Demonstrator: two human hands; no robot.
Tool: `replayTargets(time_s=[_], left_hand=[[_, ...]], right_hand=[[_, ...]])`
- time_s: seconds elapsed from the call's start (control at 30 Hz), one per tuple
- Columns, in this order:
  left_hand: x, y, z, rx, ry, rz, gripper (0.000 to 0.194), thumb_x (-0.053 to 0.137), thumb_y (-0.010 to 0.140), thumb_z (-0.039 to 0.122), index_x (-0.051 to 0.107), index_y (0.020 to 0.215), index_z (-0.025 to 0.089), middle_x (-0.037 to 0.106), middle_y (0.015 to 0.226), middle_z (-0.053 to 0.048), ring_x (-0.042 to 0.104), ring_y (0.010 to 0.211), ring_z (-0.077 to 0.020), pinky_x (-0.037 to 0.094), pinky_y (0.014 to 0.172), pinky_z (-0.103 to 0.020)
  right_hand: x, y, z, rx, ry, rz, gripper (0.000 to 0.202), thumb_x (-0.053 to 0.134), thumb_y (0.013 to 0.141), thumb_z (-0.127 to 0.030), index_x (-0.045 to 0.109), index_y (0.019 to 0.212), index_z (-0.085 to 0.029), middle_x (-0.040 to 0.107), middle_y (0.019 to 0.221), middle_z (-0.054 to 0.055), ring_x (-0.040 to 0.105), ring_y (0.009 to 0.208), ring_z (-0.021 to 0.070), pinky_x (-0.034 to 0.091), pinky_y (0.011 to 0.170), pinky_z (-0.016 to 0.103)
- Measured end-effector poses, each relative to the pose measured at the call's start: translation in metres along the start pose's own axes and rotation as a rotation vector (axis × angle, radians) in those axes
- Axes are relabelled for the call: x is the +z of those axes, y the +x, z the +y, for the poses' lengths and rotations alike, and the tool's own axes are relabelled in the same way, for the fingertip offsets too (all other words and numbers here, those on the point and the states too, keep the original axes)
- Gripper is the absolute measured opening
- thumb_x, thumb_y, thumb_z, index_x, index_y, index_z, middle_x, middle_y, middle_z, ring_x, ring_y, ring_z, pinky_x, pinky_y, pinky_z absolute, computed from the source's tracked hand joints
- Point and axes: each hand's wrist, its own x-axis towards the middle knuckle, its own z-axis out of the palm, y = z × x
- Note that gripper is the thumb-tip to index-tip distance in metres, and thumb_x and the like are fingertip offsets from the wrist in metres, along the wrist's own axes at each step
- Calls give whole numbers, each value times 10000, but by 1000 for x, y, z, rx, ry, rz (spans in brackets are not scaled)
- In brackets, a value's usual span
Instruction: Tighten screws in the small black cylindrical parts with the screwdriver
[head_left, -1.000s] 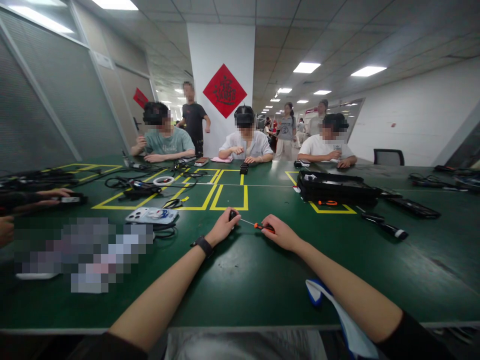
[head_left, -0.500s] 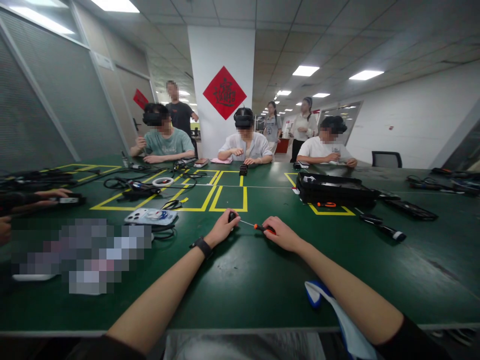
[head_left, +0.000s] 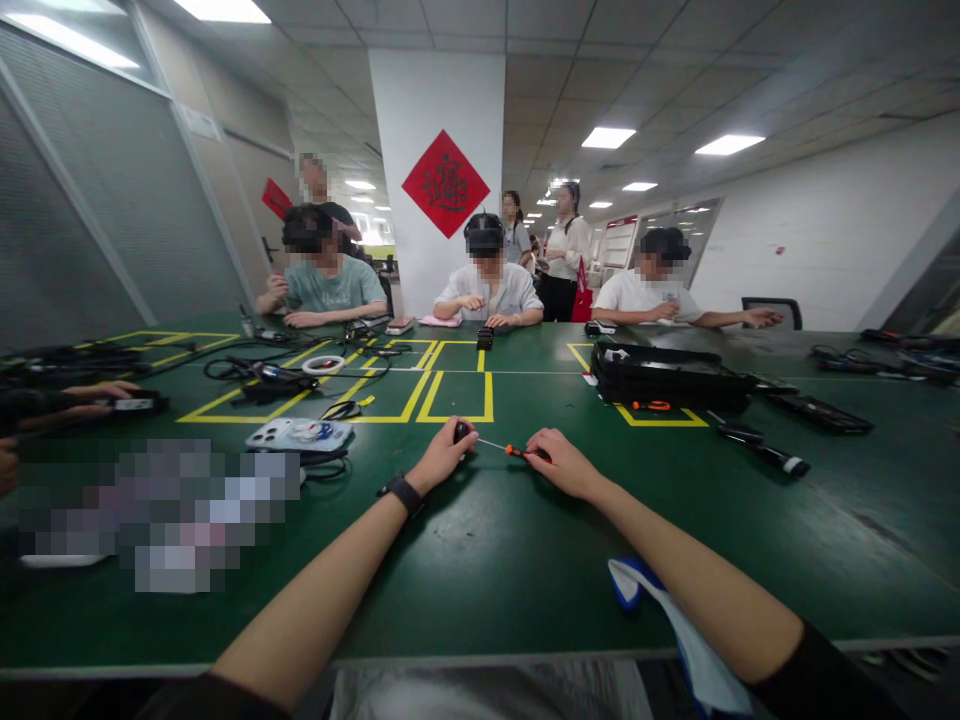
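In front of me, just above the green table [head_left: 480, 560], my right hand [head_left: 564, 463] is closed around the black-and-orange handle of a screwdriver [head_left: 517, 452]. Its thin metal shaft points left, and the tip reaches a small black part [head_left: 460, 431]. My left hand [head_left: 442, 455], with a dark band at the wrist, grips that part; fingers cover much of it, so its exact kind is hidden. Whether the tip sits in a screw is too small to see.
Left of my hands lies a phone in a patterned case [head_left: 300, 434] with black cables near it. A black open case [head_left: 664, 375] and black tools [head_left: 761, 450] are at right. Blue-white cloth [head_left: 645, 590] hangs over the front edge. Several people sit or stand beyond the table.
My hands hold nearly the same pose on the screwdriver and black part. Across the table, the person at right has stretched an arm outward; people standing behind have shifted left.
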Motion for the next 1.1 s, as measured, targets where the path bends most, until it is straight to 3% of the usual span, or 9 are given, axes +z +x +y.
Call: replayTargets(time_s=[0.3,0.53,0.83,1.0,1.1], left_hand=[[0,1,-1,-2,8,8,300,487,751,440,477,913,187,537,714,16,540,645,-120,410,577,-239],[0,0,1,-20,-6,12,313,489,744,447,479,916,185,544,734,12,545,654,-120,417,583,-243],[0,1,1,-20,8,5,312,487,746,449,463,914,187,531,742,14,543,654,-118,406,543,-226],[0,2,-3,-4,5,7,306,485,748,442,468,920,188,540,748,16,537,647,-110,405,556,-225],[-1,2,-5,-16,5,5,318,485,745,449,468,927,188,541,748,14,540,646,-113,403,543,-224]], right_hand=[[0,-2,-4,25,5,16,255,599,729,-295,531,944,-176,519,933,54,458,873,181,392,757,317],[-1,0,3,4,-3,0,101,509,792,-245,572,824,-172,532,903,54,456,876,173,378,780,313],[0,-2,-1,11,12,17,229,584,737,-285,535,928,-167,527,898,51,461,829,167,387,735,293],[-3,0,2,-2,-8,-13,151,484,816,-269,576,891,-176,541,901,59,458,873,176,377,780,318],[-3,-1,2,-18,-5,-13,114,508,797,-250,574,847,-172,538,913,59,456,878,176,381,780,318]])
